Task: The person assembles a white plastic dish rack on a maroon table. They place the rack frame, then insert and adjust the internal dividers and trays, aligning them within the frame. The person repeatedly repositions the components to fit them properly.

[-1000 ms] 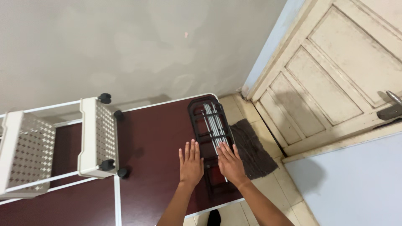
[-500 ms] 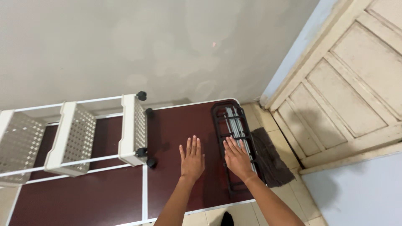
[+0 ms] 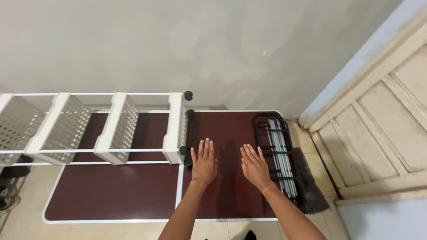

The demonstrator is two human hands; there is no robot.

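My left hand and my right hand are held out flat, palms down, fingers spread, above a dark red table with a white rim. Neither hand holds anything. A white rack with several perforated shelves lies on its side across the table's left part, and its black castor wheels point to the right. My left hand is just right of the rack's wheel end. A black wire frame holding grey metal rods lies at the table's right edge, beside my right hand.
A grey plastered wall rises behind the table. A cream panelled door stands at the right. A dark cloth lies on the tiled floor under the wire frame. Dark objects sit on the floor at the far left.
The view has swung left and pulled back, so more of the white rack shows. Both hands stay flat, side by side, above the table, with nothing in them.
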